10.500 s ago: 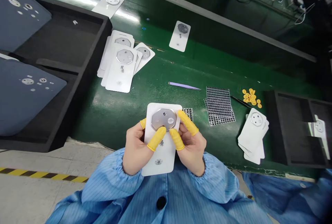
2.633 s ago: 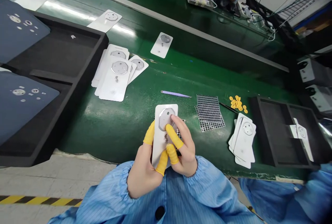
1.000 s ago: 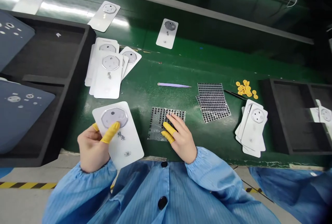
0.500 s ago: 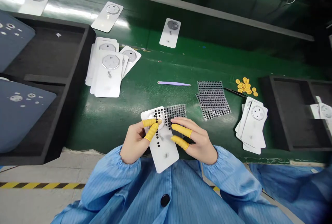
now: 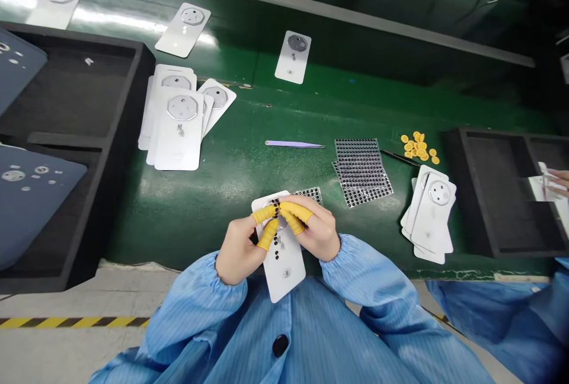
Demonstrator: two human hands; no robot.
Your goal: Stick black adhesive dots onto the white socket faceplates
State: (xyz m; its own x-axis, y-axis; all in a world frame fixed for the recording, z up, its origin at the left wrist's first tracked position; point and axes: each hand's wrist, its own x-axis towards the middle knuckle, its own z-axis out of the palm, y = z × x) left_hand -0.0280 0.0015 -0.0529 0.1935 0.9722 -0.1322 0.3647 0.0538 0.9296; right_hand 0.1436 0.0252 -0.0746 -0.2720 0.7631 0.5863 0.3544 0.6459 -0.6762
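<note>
Left hand (image 5: 241, 250) pinches the dotted strip (image 5: 276, 248); I see right hand (image 5: 320, 229) has moved left, fingertips bunched there, hold unclear.

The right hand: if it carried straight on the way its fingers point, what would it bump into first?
The right hand would probably meet the strip of black dots first, with the left hand just beyond. From this one view, I can't tell whether it already touches the strip.
</note>
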